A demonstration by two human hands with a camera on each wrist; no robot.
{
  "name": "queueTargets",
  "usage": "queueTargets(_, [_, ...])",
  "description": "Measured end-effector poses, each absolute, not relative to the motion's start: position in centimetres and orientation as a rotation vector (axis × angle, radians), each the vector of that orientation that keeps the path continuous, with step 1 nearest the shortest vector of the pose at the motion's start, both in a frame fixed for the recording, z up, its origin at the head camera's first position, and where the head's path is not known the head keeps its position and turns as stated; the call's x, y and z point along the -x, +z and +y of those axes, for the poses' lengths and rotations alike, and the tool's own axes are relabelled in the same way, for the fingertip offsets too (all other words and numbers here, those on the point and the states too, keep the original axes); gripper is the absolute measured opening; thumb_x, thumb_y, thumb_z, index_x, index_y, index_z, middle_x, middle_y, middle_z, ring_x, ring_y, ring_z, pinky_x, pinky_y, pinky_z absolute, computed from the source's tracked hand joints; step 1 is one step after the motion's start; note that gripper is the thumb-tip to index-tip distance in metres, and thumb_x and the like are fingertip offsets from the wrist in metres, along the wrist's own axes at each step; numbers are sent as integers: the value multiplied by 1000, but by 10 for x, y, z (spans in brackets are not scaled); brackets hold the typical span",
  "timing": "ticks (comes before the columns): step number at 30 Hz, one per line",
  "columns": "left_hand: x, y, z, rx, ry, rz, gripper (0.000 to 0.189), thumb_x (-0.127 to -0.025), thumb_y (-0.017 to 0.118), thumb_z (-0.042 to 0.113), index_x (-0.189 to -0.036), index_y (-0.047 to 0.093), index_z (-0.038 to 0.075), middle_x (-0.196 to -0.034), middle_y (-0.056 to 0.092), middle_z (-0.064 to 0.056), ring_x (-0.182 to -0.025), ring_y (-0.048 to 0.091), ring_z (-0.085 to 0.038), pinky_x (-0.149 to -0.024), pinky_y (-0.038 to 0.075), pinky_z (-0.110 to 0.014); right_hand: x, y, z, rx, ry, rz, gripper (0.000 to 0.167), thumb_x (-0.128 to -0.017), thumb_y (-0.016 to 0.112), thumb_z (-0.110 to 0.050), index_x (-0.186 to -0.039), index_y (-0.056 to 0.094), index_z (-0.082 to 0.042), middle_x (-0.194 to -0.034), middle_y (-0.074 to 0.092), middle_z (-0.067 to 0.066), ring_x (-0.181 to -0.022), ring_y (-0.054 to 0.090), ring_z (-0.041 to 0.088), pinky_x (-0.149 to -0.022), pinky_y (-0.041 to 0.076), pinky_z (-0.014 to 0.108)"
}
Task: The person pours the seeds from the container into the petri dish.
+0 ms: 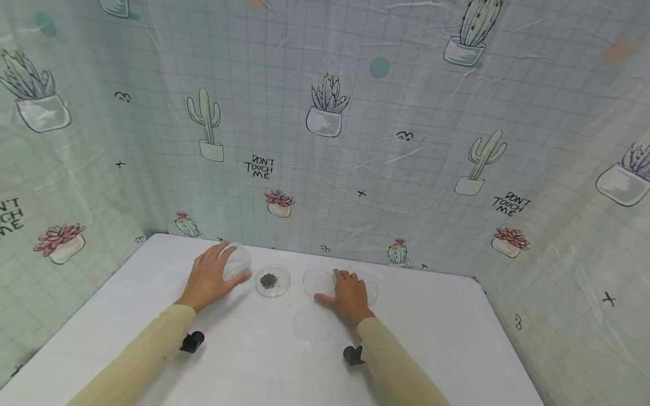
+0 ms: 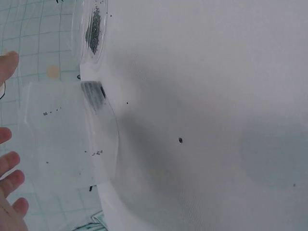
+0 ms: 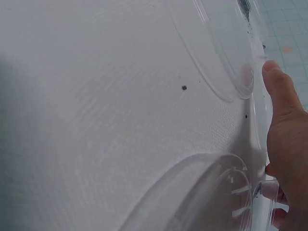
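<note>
In the head view my left hand (image 1: 208, 277) is spread around a translucent whitish plastic cup (image 1: 240, 261). The left wrist view shows the cup (image 2: 67, 134) with dark specks and a grey smear near its base, thumb and fingertips apart from its wall. Right of it sits a clear petri dish (image 1: 285, 282) holding a small heap of dark granules (image 1: 268, 280). My right hand (image 1: 349, 296), thumb stretched out, is between a clear round dish (image 1: 319, 283) and another clear dish (image 1: 373, 291) partly hidden behind its fingers. Nearer me lies a clear round lid (image 1: 312, 325).
The white table (image 1: 254, 361) carries a few scattered dark specks. Behind it and at both sides hangs a cactus-print curtain (image 1: 355, 169). A black wrist mount (image 1: 192, 341) shows under the left sleeve, another black mount (image 1: 353, 355) by the right sleeve.
</note>
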State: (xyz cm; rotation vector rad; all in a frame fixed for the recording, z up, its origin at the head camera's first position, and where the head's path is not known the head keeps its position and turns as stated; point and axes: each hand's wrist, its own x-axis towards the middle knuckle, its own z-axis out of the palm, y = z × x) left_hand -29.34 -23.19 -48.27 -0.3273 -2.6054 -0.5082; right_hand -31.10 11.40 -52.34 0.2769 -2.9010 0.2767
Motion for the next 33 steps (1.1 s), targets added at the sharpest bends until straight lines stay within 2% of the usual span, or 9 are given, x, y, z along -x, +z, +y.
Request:
queueTargets(8, [292, -484, -238, 269, -558, -2688, 85, -78, 71, 57, -141, 44, 7, -151, 35, -21, -137, 31, -43, -108, 26, -68, 310, -523, 114, -284, 276, -2900, 88, -73, 63, -75, -133, 55, -12, -130, 59, 9, -116, 55, 30, -92, 47, 47])
queueTargets(20, [290, -483, -244, 247, -612, -2767, 95, -76, 72, 60, -145, 37, 5, -153, 28, -25, -138, 28, -47, -104, 30, -73, 309, -518, 113, -263, 291, -2919, 84, -73, 64, -74, -131, 57, -13, -130, 59, 8, -115, 54, 29, -92, 47, 48])
queueTargets(27, [293, -486, -248, 194, -718, -2799, 96, -79, 73, 52, -148, 29, 1, -154, 23, -27, -138, 26, -49, -107, 27, -72, 309, -518, 113, -266, 305, -2927, 85, -74, 63, -74, -132, 57, -13, -130, 59, 8, -114, 53, 28, -91, 47, 47])
queueTargets(33, [294, -486, -251, 151, -848, -2814, 101, -78, 76, 46, -149, 22, -1, -152, 25, -28, -136, 30, -48, -109, 29, -68, 309, -519, 113, -255, 292, -2934, 86, -73, 62, -75, -132, 56, -14, -131, 58, 7, -115, 53, 28, -91, 47, 46])
